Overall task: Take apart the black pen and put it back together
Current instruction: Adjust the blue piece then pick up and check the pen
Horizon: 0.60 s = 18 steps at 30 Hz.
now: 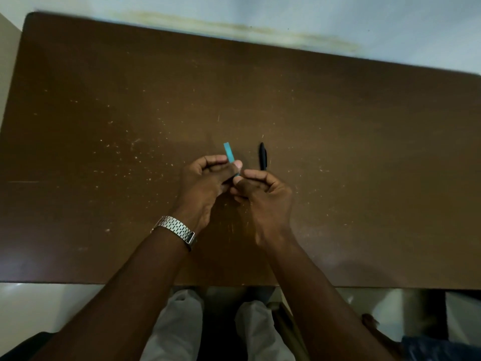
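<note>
L fingers (pixel 235 166) + thumb pinched round teal piece (pixel 229 152), upper end sticking up past fingertips. R fingers (pixel 250 175) curled, tips meeting lower end of teal piece; what they grip there hidden. L hand (pixel 205 183) and R hand (pixel 265 199) touching, held over bench (pixel 104 126) centre. Black pen (pixel 263 156) just right of teal piece, behind R hand; lower end hidden. Metal watch (pixel 177 230) on L wrist.
</note>
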### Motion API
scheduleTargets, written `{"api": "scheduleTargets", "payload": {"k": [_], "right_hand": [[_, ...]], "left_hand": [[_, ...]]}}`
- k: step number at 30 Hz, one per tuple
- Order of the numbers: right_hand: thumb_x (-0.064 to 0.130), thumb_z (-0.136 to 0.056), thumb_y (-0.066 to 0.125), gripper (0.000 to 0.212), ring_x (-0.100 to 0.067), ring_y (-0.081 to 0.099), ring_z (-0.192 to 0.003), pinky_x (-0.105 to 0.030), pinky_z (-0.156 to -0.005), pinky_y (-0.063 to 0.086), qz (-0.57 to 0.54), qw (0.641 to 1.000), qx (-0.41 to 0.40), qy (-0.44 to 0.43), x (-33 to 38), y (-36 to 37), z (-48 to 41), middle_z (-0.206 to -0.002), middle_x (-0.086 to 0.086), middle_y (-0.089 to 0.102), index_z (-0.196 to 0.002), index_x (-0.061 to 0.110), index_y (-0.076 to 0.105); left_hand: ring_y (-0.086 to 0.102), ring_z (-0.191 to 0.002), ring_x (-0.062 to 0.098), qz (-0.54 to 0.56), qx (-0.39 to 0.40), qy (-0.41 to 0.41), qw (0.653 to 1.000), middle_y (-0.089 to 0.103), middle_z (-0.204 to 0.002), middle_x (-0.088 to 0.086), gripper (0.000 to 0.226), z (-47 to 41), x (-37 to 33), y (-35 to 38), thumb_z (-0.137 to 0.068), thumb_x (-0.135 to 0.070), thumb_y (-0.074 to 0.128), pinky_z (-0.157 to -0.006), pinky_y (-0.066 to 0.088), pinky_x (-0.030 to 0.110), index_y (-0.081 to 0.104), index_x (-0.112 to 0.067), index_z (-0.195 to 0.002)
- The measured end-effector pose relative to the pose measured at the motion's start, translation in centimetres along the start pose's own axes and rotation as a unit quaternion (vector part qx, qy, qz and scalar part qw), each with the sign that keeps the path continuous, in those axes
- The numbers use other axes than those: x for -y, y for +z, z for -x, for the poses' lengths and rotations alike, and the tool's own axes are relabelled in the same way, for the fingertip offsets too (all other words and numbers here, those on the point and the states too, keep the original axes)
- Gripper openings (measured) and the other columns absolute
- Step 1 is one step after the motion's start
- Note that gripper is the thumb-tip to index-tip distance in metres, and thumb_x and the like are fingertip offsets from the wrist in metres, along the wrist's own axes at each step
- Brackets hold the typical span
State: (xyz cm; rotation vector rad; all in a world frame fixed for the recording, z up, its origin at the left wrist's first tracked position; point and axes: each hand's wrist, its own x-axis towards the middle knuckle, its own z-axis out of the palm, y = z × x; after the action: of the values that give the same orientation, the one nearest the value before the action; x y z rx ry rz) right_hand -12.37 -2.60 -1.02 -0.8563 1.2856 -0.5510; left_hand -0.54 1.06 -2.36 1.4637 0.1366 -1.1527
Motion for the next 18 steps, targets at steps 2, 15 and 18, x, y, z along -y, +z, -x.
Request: {"api": "scheduleTargets", "payload": {"k": [2,15,18], "right_hand": [[0.007,-0.09,0.079,0.015,-0.015,0.079,-0.071,-0.025,-0.064,0.063,0.036,0.999,0.006,-0.007,0.0,-0.4,0.0,-0.084,-0.008,0.082,-0.104,0.009,0.074],[0.034,-0.083,0.085,0.022,-0.016,0.068,-0.074,-0.036,-0.065,0.06,0.492,0.861,-0.045,-0.124,2.5,-2.6,-8.6,-0.082,0.002,0.069,-0.084,0.024,0.065],[0.025,-0.081,0.083,0.017,-0.017,0.068,-0.062,-0.032,-0.054,0.058,0.539,0.832,-0.039,-0.125,3.3,-2.1,-9.3,-0.076,-0.005,0.072,-0.081,0.013,0.071]], "left_hand": [[0.08,-0.091,0.022,-0.02,0.008,-0.007,1.0,0.082,-0.094,0.011,0.031,-0.2,-0.1,-0.2,-0.076,-0.005,0.088,-0.075,0.064,0.034,0.069,-0.011,-0.1],[0.07,-0.065,0.004,-0.307,-0.032,0.103,0.946,0.073,-0.067,-0.007,0.026,-3.5,0.5,-2.2,-0.07,-0.027,0.094,-0.062,0.058,0.028,0.069,-0.025,-0.077],[0.066,-0.054,-0.005,-0.326,-0.034,0.116,0.938,0.071,-0.064,-0.007,0.027,-3.7,0.7,-2.5,-0.071,-0.028,0.093,-0.059,0.053,0.026,0.067,-0.025,-0.075]]}}
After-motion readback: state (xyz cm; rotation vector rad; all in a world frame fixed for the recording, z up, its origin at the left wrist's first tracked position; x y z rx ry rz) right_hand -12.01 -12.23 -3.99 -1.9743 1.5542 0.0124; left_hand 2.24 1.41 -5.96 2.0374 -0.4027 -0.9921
